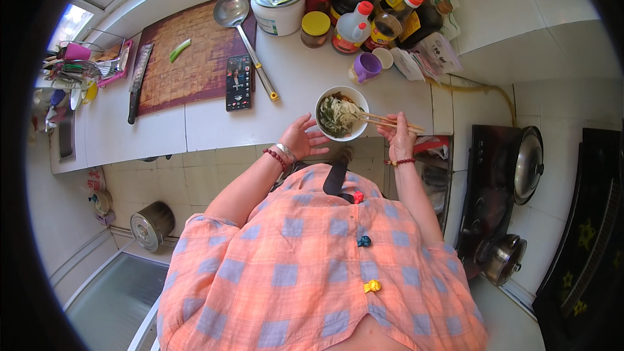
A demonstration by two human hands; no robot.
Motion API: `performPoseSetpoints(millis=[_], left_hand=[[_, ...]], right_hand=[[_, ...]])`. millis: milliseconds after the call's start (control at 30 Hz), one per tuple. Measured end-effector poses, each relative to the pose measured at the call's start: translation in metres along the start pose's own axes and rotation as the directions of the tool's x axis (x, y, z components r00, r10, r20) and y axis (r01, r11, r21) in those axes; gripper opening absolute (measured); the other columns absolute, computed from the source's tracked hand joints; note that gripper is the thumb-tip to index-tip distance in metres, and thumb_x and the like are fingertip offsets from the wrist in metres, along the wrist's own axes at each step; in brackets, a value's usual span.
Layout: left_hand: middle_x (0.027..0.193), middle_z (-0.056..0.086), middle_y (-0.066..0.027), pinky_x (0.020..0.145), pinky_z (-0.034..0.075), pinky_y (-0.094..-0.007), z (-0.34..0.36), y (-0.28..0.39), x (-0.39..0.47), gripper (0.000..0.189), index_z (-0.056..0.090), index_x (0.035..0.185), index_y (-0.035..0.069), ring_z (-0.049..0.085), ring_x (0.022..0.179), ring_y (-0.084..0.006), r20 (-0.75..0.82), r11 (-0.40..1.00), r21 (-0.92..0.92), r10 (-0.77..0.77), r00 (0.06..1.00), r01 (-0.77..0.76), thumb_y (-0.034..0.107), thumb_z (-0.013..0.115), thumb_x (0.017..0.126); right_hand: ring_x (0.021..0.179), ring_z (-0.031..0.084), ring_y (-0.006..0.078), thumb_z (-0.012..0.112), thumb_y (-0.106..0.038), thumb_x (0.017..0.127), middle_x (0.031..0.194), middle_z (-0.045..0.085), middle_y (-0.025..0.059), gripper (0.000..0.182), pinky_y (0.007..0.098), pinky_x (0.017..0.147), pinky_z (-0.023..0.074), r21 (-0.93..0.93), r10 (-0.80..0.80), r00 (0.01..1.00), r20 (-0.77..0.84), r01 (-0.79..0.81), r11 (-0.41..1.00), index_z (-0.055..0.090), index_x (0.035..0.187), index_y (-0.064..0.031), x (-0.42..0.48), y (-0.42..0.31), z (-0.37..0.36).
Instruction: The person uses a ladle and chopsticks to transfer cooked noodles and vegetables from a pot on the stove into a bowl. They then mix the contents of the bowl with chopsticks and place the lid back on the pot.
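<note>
A white bowl (361,131) of noodles (344,112) with dark green shreds stands at the counter's front edge. My right hand (399,137), just right of the bowl, holds a pair of wooden chopsticks (412,127) whose tips reach into the noodles. My left hand (303,139) is beside the bowl's left side, fingers spread and palm up, with nothing in it; whether its fingertips touch the bowl I cannot tell. Behind the bowl is a purple cup (366,67). A smartphone (238,83) with a lit screen lies left of the bowl, beside a steel ladle (247,40).
On a cutting board (195,78) lies a piece of green onion (180,50), with a kitchen knife (138,83) at its left edge. Sauce bottles (384,29) and a large white tin (279,17) line the back. A lidded pan (528,165) sits on the stove at right.
</note>
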State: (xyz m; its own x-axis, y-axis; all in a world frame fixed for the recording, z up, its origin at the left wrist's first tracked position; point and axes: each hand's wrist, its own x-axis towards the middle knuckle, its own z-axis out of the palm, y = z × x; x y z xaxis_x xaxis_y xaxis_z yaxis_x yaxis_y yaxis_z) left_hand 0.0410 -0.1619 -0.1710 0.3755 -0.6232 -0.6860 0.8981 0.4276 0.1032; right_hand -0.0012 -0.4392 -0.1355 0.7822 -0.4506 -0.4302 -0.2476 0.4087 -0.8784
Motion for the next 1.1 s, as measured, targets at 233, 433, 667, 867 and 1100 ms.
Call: performPoseSetpoints(millis=[233, 433, 667, 867, 1100], left_hand=[[0.121, 0.048, -0.0191, 0.088, 0.043, -0.0590, 0.001, -0.001, 0.001, 0.055, 0.035, 0.126, 0.012, 0.052, 0.109, -0.0337, -0.007, 1.000, -0.004, -0.008, 1.000, 0.008, 0.047, 0.053, 0.087], [0.117, 0.051, -0.0178, 0.090, 0.043, -0.0600, 0.001, 0.001, 0.001, 0.043, 0.041, 0.113, 0.012, 0.053, 0.110, -0.0347, -0.004, 1.000, -0.017, -0.022, 1.000, 0.022, 0.045, 0.053, 0.088], [0.120, 0.048, -0.0164, 0.090, 0.043, -0.0598, 0.001, 0.003, 0.000, 0.046, 0.041, 0.115, 0.011, 0.051, 0.112, -0.0363, 0.021, 1.000, -0.010, -0.023, 1.000, 0.023, 0.045, 0.053, 0.088], [0.121, 0.048, -0.0164, 0.090, 0.043, -0.0594, -0.001, 0.004, 0.001, 0.048, 0.041, 0.117, 0.010, 0.052, 0.111, -0.0363, 0.020, 1.000, -0.005, -0.024, 1.000, 0.025, 0.045, 0.053, 0.087], [0.121, 0.048, -0.0162, 0.090, 0.043, -0.0593, -0.001, 0.004, 0.001, 0.048, 0.041, 0.117, 0.010, 0.052, 0.111, -0.0364, 0.018, 1.000, -0.009, -0.027, 0.999, 0.027, 0.046, 0.053, 0.087]], right_hand=[[0.070, 0.068, 0.0229, 0.053, -0.035, 0.093, 0.083, 0.066, 0.0150, 0.034, 0.0290, 0.058, 0.0577, 0.168, 0.062, 0.998, -0.001, -0.061, 0.984, 0.059, 0.092, -0.0010, 0.002, 0.008, -0.016], [0.071, 0.068, 0.0239, 0.053, -0.036, 0.093, 0.083, 0.067, 0.0163, 0.035, 0.0281, 0.059, 0.0577, 0.179, 0.067, 0.997, 0.036, -0.072, 0.981, 0.058, 0.092, -0.0018, 0.003, 0.002, -0.020], [0.073, 0.068, 0.0247, 0.052, -0.036, 0.093, 0.083, 0.067, 0.0159, 0.034, 0.0284, 0.060, 0.0581, 0.220, 0.129, 0.988, 0.086, -0.145, 0.965, 0.058, 0.091, -0.0031, 0.002, -0.002, -0.024], [0.074, 0.068, 0.0241, 0.052, -0.037, 0.093, 0.084, 0.067, 0.0147, 0.033, 0.0279, 0.061, 0.0582, 0.249, 0.140, 0.985, 0.105, -0.162, 0.955, 0.058, 0.090, -0.0047, -0.003, -0.008, -0.025], [0.074, 0.068, 0.0239, 0.054, -0.037, 0.092, 0.084, 0.067, 0.0136, 0.032, 0.0274, 0.061, 0.0581, 0.243, 0.084, 0.988, 0.126, -0.113, 0.963, 0.058, 0.089, -0.0059, -0.015, -0.037, -0.011]])
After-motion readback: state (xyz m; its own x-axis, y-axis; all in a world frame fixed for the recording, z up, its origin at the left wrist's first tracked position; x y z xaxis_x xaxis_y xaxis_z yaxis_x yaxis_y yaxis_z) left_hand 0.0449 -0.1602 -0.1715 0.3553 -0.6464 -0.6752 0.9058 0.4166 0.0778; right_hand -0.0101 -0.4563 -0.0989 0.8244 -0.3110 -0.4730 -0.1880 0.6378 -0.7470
